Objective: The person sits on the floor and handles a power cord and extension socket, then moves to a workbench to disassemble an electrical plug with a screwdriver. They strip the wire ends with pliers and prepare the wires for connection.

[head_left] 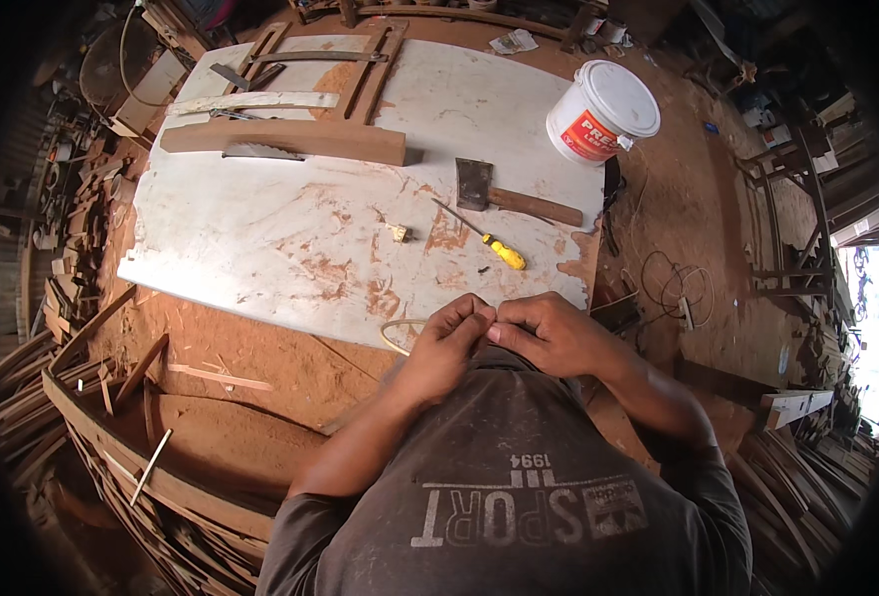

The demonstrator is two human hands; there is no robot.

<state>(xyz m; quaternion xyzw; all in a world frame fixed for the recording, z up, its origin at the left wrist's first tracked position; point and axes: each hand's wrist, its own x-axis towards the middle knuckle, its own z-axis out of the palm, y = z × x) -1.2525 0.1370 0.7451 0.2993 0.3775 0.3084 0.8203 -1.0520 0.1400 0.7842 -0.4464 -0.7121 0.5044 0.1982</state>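
My left hand (449,341) and my right hand (544,333) meet at the near edge of a worn white tabletop (231,228), fingertips pinched together. A pale cable (390,327) loops out beside the left hand and runs into its fingers. Whatever lies between the right fingertips is too small and covered to make out. Just beyond the hands lies a screwdriver (504,251) with a yellow handle. Farther back rests a hatchet-like tool (534,205) with a broad metal head and wooden handle. A small cream-coloured piece (399,233), perhaps a plug part, sits mid-table.
A lidded white bucket (573,114) stands at the table's far right. Across the far left lie a wooden plank (290,140), a saw blade (260,152) and a wooden frame (372,79). Curved wood strips (161,487) fill the lower left; a coiled wire (683,283) lies right.
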